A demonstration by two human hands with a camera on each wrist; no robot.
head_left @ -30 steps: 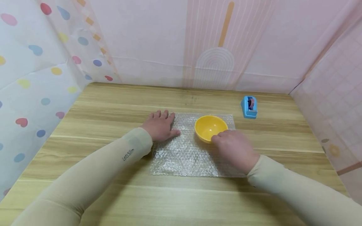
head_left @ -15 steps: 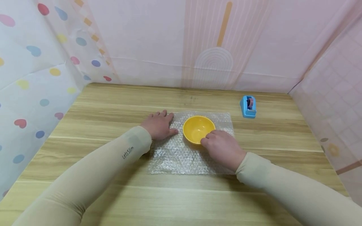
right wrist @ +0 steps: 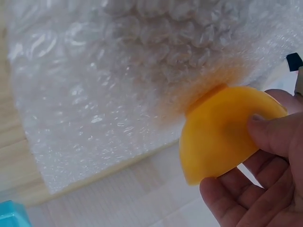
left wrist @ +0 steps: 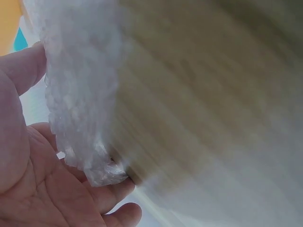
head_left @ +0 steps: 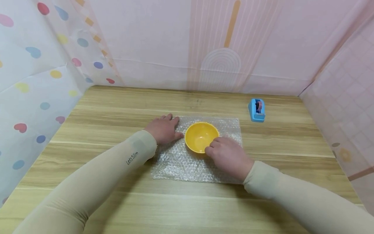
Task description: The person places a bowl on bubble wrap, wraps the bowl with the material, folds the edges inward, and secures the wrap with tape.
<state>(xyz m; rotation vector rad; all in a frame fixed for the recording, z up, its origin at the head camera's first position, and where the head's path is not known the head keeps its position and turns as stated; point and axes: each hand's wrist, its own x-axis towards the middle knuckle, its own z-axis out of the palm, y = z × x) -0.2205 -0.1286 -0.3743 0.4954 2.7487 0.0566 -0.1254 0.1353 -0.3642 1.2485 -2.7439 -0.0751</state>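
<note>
A yellow bowl [head_left: 201, 136] stands upright over the middle of a clear bubble wrap sheet [head_left: 181, 167]. My right hand [head_left: 229, 156] grips its near right rim. In the right wrist view the thumb lies on the outside of the bowl [right wrist: 222, 135], and the other fingers curl over the rim. The bowl's foot is right at the bubble wrap [right wrist: 94, 94]. My left hand [head_left: 164, 130] lies spread on the left edge of the sheet, thumb toward the bowl. In the left wrist view, the palm and fingers [left wrist: 52, 175] face the bubble wrap's edge [left wrist: 83, 94].
A blue tape dispenser [head_left: 257, 110] with a pink roll stands at the back right of the wooden table [head_left: 187, 208]. Patterned sheets hang behind the table [head_left: 152, 42] and along both sides.
My right hand has moved the bowl leftward across the bubble wrap, then slightly nearer to me. The left hand stays on the sheet's left edge.
</note>
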